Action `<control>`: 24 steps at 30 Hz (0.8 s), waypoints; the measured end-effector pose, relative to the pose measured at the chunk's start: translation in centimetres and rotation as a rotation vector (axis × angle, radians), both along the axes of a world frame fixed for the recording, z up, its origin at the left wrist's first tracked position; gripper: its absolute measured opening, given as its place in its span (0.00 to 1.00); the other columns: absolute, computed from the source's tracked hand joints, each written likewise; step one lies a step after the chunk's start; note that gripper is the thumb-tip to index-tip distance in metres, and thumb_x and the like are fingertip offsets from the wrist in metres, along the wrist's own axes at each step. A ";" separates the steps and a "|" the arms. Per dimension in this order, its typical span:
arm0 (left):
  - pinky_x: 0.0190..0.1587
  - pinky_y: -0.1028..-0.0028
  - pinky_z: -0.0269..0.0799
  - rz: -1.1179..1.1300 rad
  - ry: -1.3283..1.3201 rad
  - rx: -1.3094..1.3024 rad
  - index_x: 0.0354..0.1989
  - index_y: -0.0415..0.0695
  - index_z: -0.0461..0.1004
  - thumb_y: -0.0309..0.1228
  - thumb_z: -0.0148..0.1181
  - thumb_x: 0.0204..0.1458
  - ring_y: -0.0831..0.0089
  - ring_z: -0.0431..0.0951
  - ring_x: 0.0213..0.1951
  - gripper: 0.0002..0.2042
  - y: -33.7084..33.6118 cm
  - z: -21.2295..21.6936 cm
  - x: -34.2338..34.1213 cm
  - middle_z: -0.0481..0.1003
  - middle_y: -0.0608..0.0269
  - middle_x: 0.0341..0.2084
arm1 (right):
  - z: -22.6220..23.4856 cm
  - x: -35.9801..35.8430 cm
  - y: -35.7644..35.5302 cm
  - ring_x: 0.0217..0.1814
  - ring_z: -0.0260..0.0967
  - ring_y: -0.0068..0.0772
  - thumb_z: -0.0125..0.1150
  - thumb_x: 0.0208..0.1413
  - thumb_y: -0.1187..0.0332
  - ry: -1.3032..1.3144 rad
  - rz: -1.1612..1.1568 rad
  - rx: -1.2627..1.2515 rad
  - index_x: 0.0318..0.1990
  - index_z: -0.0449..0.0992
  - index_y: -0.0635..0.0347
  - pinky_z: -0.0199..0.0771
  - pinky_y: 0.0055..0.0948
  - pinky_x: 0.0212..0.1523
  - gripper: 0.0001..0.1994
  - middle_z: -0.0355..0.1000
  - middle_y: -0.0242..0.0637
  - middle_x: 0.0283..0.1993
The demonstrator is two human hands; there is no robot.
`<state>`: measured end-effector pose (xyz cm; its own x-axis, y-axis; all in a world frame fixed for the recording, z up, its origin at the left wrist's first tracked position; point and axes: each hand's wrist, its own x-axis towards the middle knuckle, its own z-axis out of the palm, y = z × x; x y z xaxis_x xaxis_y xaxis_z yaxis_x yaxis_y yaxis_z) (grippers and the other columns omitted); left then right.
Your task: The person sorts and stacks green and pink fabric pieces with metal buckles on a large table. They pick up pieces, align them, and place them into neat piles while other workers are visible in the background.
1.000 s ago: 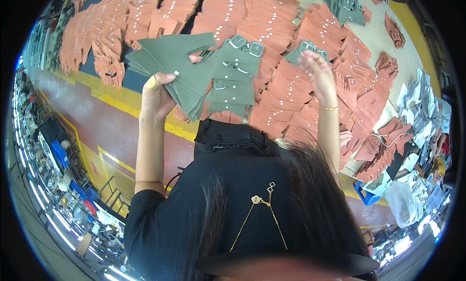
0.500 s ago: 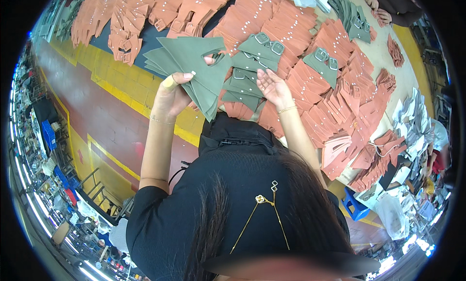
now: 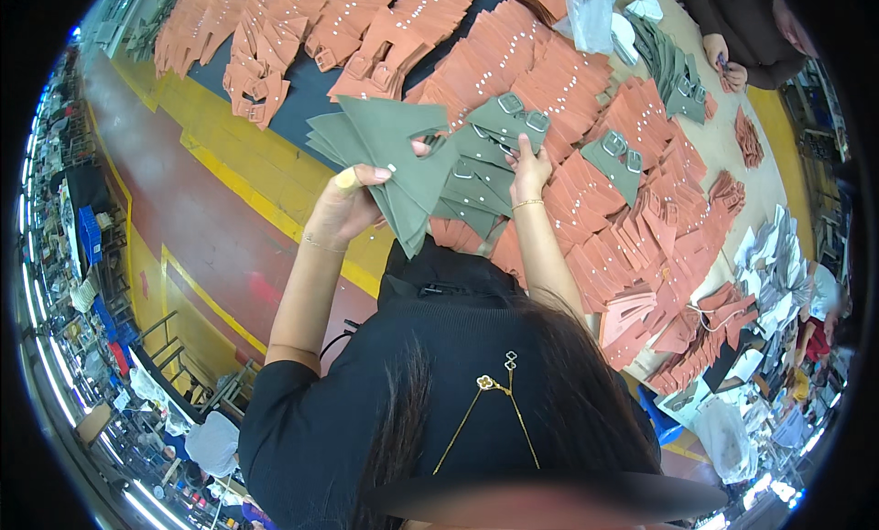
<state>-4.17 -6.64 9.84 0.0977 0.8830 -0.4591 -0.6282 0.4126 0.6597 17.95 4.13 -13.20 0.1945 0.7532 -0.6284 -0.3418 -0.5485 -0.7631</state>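
My left hand (image 3: 352, 200) grips a fanned stack of green leather pieces (image 3: 403, 141), pointed at the ends, with a cut-out near the right side. The thumb lies on top, a yellow wrap around it; a fingertip shows through the cut-out. My right hand (image 3: 531, 173) is beside a pile of green buckled pieces (image 3: 485, 159) with metal buckles, fingers apart and pointing up. One fingertip overlaps the lower edge of the top buckled piece (image 3: 508, 118); whether it presses on it I cannot tell.
Rows of orange-brown leather pieces (image 3: 558, 81) cover the table. Another green buckled piece (image 3: 612, 164) lies on them to the right. A plastic bag (image 3: 591, 17) is at the far side. At the far right, a person's hands (image 3: 723, 63) work over the table. Yellow-marked floor (image 3: 220, 155) lies left.
The view has shifted, so the table sits a little further right and lower. My right hand has turned, its fingers now pointing up against the buckled pieces. My left hand still holds the green stack.
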 end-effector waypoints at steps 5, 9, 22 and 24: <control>0.61 0.63 0.63 -0.033 -0.043 0.002 0.54 0.35 0.68 0.31 0.59 0.38 0.61 0.70 0.55 0.29 1.4 -0.4 0.6 0.72 0.54 0.51 | 0.5 -0.8 0.7 0.31 0.73 0.31 0.60 0.56 0.74 -0.081 -0.070 0.101 0.47 0.69 0.68 0.80 0.28 0.29 0.13 0.73 0.39 0.40; 0.60 0.63 0.63 -0.079 -0.103 0.029 0.54 0.38 0.67 0.29 0.59 0.39 0.64 0.70 0.55 0.28 2.4 -0.7 1.1 0.72 0.59 0.51 | 1.5 -0.8 1.5 0.35 0.74 0.30 0.60 0.54 0.75 -0.042 -0.025 0.119 0.56 0.65 0.68 0.81 0.27 0.31 0.21 0.73 0.41 0.44; 0.60 0.61 0.64 -0.085 -0.178 -0.011 0.55 0.36 0.65 0.28 0.58 0.38 0.60 0.70 0.55 0.30 3.2 -1.0 2.0 0.73 0.54 0.50 | -2.5 -4.2 1.2 0.42 0.70 0.25 0.61 0.54 0.77 0.122 -0.263 0.161 0.50 0.71 0.62 0.70 0.32 0.42 0.15 0.73 0.32 0.46; 0.60 0.62 0.65 -0.102 -0.155 0.013 0.55 0.34 0.66 0.30 0.59 0.38 0.60 0.70 0.54 0.30 3.3 -1.1 2.4 0.72 0.53 0.51 | -2.4 -4.9 1.5 0.46 0.70 0.27 0.60 0.53 0.78 -0.006 -0.240 0.172 0.52 0.71 0.66 0.69 0.30 0.47 0.17 0.73 0.34 0.48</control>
